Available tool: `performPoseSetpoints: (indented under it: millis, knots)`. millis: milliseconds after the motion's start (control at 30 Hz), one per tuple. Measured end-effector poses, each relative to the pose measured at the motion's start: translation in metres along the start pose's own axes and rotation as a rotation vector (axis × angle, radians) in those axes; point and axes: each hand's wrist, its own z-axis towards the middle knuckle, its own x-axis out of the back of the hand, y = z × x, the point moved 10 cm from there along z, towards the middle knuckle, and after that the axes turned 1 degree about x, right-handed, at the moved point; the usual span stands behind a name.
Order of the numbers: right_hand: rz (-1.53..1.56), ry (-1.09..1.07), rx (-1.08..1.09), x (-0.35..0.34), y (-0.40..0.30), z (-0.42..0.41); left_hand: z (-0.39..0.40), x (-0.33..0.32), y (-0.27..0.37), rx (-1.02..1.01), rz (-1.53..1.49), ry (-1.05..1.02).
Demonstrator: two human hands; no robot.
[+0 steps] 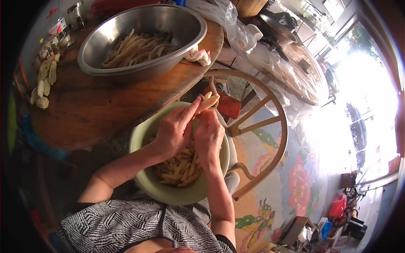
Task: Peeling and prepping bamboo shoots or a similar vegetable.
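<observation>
Both hands are raised over a pale green plastic basin (182, 196), which holds many yellowish chicken feet (180, 170). My left hand (177, 129) grips a pale yellow chicken foot (207, 103), its index finger stretched along it. Close beside it, my right hand (208, 132) has its fingers curled at the foot's lower end; what its fingertips hold is hidden. On the wooden table (76, 110) beyond, a large steel bowl (142, 68) contains long pale strips (136, 50).
A crumpled white cloth (198, 56) lies against the steel bowl. Several pale pieces (47, 80) line the table's left side, near a bottle (57, 27). A curved-back wooden chair (281, 126) stands to the right. Behind it is a plastic-covered table (291, 72).
</observation>
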Motion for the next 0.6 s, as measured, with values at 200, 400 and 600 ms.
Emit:
performPoseSetpoints:
  millis: [200,400,600]
  knots:
    - [0.363,0.288,-0.192,0.064,0.056,0.015,-0.003,0.016,-0.02,0.122,-0.083,-0.001]
    - [0.424,0.164,-0.269,0.034,0.055,0.01,-0.007,-0.002,-0.059,0.626,-0.649,-0.153]
    - [0.825,-0.265,-0.49,-0.022,0.023,0.0,-0.009,-0.015,-0.053,0.672,-0.878,-0.14]
